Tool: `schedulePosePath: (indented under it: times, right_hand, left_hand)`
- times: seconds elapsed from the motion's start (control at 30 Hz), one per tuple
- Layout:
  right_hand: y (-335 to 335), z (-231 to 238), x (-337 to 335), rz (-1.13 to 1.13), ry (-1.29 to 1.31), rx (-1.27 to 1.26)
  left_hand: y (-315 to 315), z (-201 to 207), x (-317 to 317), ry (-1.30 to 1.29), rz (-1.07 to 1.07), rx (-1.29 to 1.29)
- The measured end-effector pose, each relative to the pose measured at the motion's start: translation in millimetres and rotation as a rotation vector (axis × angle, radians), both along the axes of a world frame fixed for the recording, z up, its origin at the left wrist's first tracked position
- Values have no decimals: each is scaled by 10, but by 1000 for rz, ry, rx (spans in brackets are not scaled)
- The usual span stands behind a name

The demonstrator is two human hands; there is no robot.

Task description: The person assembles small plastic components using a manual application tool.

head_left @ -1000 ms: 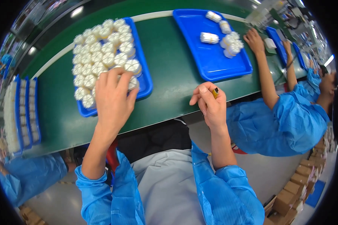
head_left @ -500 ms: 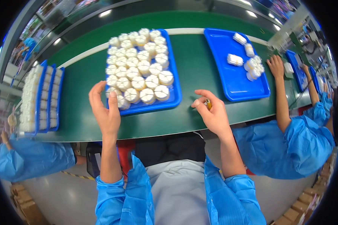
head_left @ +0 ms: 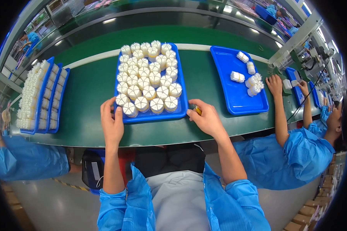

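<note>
A blue tray (head_left: 150,118) stands in front of me on the green bench. It is filled with rows of white round bundles (head_left: 149,92), their tops divided into wedges, with a few gaps between them. At the tray's near left corner, my left hand (head_left: 112,125) is closed round the rim, thumb on the near side and fingers along the left edge. My right hand (head_left: 207,119) touches the near right corner with its thumb and fingers. Tucked in that hand is a small yellow-and-dark stick-shaped tool (head_left: 197,109), mostly covered by the fingers.
To the right lies a second blue tray (head_left: 241,109) with several white bundles. Several loaded blue trays (head_left: 61,104) stand on edge at the left. A co-worker's arm (head_left: 280,115) rests on the green bench (head_left: 85,111) at right; another person sits at far left.
My right hand has come left to the tray's near right corner, still with the tool. My left hand has closed on the near left corner. The whole view has shifted slightly.
</note>
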State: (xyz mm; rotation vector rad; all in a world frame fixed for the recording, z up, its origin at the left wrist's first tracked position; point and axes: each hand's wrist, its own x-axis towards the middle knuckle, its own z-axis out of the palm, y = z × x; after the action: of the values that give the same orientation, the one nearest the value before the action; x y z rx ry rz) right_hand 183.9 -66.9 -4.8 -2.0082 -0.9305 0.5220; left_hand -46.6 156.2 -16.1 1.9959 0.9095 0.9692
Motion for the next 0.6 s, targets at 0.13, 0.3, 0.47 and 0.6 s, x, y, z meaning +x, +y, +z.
schedulePosePath:
  times: [0.13, 0.3, 0.47, 0.6]
  right_hand:
    - [-178, -15, 38, 19, 29, 30]
    - [-212, 38, 27, 22, 81, 22]
    - [-181, -79, 10, -5, 1, 107]
    - [-111, 32, -104, 3, -159, 50]
  left_hand:
    - [-169, 148, 83, -87, 42, 343]
    - [-643, 626, 494, 158, -315, 780]
    - [-713, 580, 1004, 425, -569, 869]
    - [-609, 503, 1100, 508, -540, 909]
